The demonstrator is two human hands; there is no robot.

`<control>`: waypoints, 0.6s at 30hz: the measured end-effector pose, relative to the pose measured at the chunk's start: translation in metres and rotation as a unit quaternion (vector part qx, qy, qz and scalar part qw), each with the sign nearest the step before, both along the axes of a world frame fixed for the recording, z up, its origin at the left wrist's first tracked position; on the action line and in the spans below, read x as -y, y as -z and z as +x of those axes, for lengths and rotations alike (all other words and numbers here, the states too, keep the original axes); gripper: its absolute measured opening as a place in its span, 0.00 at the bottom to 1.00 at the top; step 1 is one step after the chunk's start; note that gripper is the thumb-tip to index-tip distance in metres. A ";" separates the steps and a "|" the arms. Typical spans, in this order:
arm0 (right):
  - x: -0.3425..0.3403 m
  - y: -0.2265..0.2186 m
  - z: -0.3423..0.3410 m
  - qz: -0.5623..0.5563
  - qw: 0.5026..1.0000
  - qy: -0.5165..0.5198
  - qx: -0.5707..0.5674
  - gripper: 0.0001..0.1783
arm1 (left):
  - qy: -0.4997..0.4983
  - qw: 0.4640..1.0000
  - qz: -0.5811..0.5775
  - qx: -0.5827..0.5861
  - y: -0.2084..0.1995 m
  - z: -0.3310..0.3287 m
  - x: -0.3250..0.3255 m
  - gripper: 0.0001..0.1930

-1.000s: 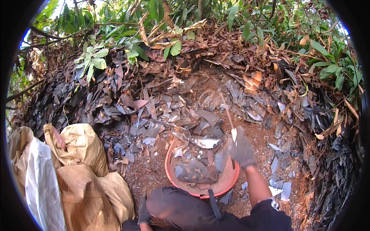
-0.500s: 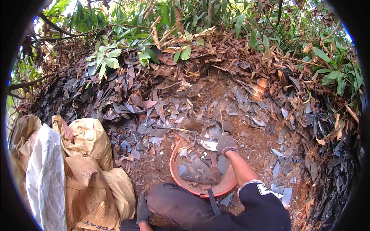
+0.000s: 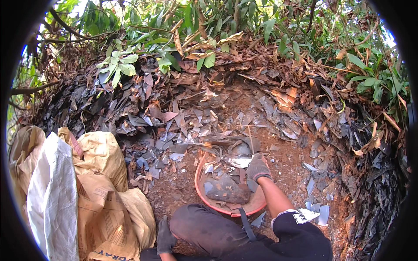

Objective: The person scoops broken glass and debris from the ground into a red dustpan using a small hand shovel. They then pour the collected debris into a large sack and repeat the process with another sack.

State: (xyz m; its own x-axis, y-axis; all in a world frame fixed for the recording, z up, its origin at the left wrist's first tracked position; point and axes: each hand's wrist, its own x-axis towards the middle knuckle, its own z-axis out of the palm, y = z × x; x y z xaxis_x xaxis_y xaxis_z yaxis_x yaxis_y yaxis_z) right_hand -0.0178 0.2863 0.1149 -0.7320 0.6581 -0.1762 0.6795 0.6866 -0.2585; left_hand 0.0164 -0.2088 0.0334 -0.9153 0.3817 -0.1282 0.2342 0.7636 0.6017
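My right hand (image 3: 258, 168), in a dark grey work glove, is over the far right rim of a shallow orange-red basin (image 3: 198, 188). Its closed fingers appear to grip a pale, shiny flat piece (image 3: 238, 162) that sticks out to the left. A thin stick (image 3: 251, 138) rises beside the fingers; whether they hold it I cannot tell. Inside the basin lie a large grey slab (image 3: 227, 189) and several flat, slate-like flakes. My left hand (image 3: 166, 237), also gloved, rests low beside my bent knee, fingers stretched out and holding nothing visible.
Tan woven sacks (image 3: 102, 213) and a white sack (image 3: 51, 187) stand at the left. A long curved strip (image 3: 204, 145) lies beyond the basin. Flakes litter the reddish soil (image 3: 174, 187). A bank of dark layered pieces (image 3: 376, 204) rises at the right, with leafy plants (image 3: 244, 21) behind.
My right hand has shifted slightly right and towards me, and the pale piece now lies more level. The left hand stays beside the knee. The whole view has moved a little.
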 end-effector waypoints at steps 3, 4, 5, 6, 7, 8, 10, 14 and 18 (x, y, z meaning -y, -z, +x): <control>0.009 -0.009 0.002 -0.061 0.997 0.025 0.032 0.31 | 0.003 1.000 0.028 -0.014 0.002 0.003 0.008 0.47; 0.010 -0.007 0.003 -0.035 0.999 0.016 0.014 0.30 | 0.000 1.000 0.026 -0.009 -0.002 0.004 0.007 0.46; 0.011 -0.004 0.008 -0.009 1.000 0.008 -0.003 0.30 | -0.001 1.000 0.024 -0.004 -0.004 0.005 0.006 0.45; 0.015 -0.003 0.012 0.005 1.000 0.000 -0.012 0.29 | 0.006 1.000 0.026 -0.011 -0.001 0.005 0.008 0.45; 0.019 -0.004 0.015 0.020 1.000 -0.007 -0.021 0.29 | 0.014 0.999 0.028 -0.018 0.005 0.004 0.011 0.45; 0.022 -0.007 0.020 0.026 0.999 -0.013 -0.022 0.29 | 0.022 0.999 0.031 -0.025 0.010 0.003 0.012 0.44; 0.026 -0.011 0.027 0.046 0.998 -0.027 -0.022 0.32 | 0.021 1.000 0.013 -0.020 0.017 0.000 0.011 0.44; 0.056 -0.037 0.038 0.063 0.996 -0.051 -0.027 0.38 | 0.039 0.998 -0.018 -0.033 0.026 -0.004 0.017 0.44; 0.063 -0.033 0.070 0.010 0.999 -0.039 0.027 0.37 | -0.027 0.998 0.013 0.053 -0.047 0.008 -0.014 0.43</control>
